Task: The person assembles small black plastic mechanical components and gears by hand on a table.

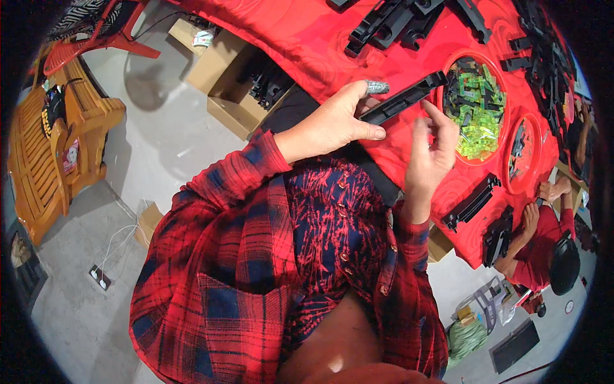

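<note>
My left hand (pixel 348 121) is closed on a long black plastic part (pixel 403 99), shaped like a narrow trough. The part slants up to the right above the red-covered table (pixel 294 32). One finger of this hand wears a dark, silvery wrap, and the thumb presses along the near end. My right hand (pixel 433 150) is just below the part's far end, fingers bent and slightly apart, with nothing visible in them. Beyond it stands a round red basin (pixel 505 102) holding small yellow-green clear pieces (pixel 476 131) and dark ones.
A smaller red basin (pixel 536 134) holds small bits. Black parts lie piled at the back (pixel 396 25), at the right (pixel 543 51) and near the front edge (pixel 472 203). An open carton (pixel 230 112) sits on the floor left. Another person (pixel 543 249) works at the right.
</note>
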The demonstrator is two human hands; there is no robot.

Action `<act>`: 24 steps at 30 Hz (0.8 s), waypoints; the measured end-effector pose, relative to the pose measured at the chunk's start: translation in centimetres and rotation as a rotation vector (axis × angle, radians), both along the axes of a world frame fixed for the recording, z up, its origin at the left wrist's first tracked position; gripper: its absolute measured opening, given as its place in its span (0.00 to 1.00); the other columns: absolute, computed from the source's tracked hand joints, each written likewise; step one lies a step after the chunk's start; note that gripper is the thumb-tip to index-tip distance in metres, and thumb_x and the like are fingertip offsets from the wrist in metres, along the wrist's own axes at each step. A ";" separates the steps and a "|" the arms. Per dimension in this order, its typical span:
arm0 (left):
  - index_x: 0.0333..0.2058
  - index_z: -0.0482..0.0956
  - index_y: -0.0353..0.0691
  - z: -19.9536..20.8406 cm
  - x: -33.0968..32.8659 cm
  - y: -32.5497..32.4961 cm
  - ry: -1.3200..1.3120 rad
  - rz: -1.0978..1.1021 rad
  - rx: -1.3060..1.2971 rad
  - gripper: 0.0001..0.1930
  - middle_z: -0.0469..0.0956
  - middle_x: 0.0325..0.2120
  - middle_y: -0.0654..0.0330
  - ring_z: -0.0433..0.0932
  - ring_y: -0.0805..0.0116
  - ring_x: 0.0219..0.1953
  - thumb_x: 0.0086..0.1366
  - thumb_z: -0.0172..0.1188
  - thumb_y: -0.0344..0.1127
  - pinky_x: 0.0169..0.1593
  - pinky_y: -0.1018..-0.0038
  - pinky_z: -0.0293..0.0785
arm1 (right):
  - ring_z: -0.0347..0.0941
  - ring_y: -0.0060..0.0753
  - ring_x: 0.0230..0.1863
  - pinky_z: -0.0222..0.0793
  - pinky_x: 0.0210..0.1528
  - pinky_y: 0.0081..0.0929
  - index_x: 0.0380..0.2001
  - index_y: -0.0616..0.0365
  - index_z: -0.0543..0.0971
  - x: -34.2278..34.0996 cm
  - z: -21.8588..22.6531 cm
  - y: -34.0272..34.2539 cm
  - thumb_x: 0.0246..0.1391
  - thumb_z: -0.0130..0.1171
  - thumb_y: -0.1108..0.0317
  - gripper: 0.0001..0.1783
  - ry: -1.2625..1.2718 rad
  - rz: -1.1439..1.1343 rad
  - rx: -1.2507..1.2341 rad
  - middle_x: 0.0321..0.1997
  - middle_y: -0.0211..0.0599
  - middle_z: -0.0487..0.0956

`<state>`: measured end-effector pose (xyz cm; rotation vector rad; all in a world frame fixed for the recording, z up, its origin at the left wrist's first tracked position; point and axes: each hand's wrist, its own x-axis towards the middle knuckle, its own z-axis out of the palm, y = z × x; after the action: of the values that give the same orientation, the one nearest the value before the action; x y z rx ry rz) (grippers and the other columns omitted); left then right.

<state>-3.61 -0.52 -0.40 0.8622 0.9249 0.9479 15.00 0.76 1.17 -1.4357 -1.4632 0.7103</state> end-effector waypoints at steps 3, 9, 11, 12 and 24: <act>0.63 0.63 0.35 -0.3 0.2 -0.3 0.370 0.042 0.240 0.36 0.71 0.49 0.55 0.70 0.65 0.54 0.56 0.68 0.27 0.59 0.70 0.67 | 0.69 0.33 0.40 0.63 0.44 0.30 0.47 0.60 0.79 -1.1 0.9 0.0 0.48 0.66 0.73 0.20 -0.420 0.190 0.010 0.39 0.36 0.74; 0.58 0.64 0.32 -0.3 0.6 -0.8 0.704 0.120 0.539 0.33 0.68 0.42 0.46 0.69 0.45 0.48 0.53 0.64 0.25 0.52 0.60 0.68 | 0.67 0.47 0.52 0.58 0.49 0.44 0.49 0.63 0.72 -1.8 -0.4 0.3 0.41 0.70 0.65 0.31 -0.606 0.227 -0.066 0.44 0.44 0.75; 0.56 0.65 0.32 -0.4 0.7 -1.0 0.749 0.078 0.563 0.30 0.68 0.40 0.45 0.70 0.44 0.46 0.53 0.62 0.23 0.49 0.58 0.69 | 0.67 0.47 0.52 0.57 0.49 0.44 0.49 0.63 0.72 -2.2 -0.8 0.2 0.40 0.70 0.65 0.31 -0.607 0.214 -0.077 0.44 0.45 0.74; 0.56 0.65 0.32 -0.3 0.8 -1.0 0.748 0.078 0.564 0.30 0.68 0.40 0.45 0.70 0.44 0.46 0.53 0.62 0.23 0.49 0.58 0.69 | 0.66 0.47 0.52 0.57 0.49 0.45 0.48 0.63 0.71 -2.3 -1.0 0.2 0.40 0.70 0.66 0.31 -0.611 0.198 -0.090 0.44 0.45 0.73; 0.59 0.63 0.31 -0.1 0.6 -1.3 0.715 0.106 0.469 0.33 0.66 0.44 0.44 0.68 0.44 0.50 0.51 0.60 0.23 0.55 0.61 0.67 | 0.67 0.47 0.49 0.56 0.50 0.43 0.42 0.61 0.73 -2.5 -2.0 0.0 0.33 0.71 0.67 0.29 -0.615 0.160 0.037 0.43 0.44 0.72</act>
<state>-3.01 -1.77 -0.53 1.6267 1.3868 0.9769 12.48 0.81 -0.79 -1.5994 -2.0647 0.3366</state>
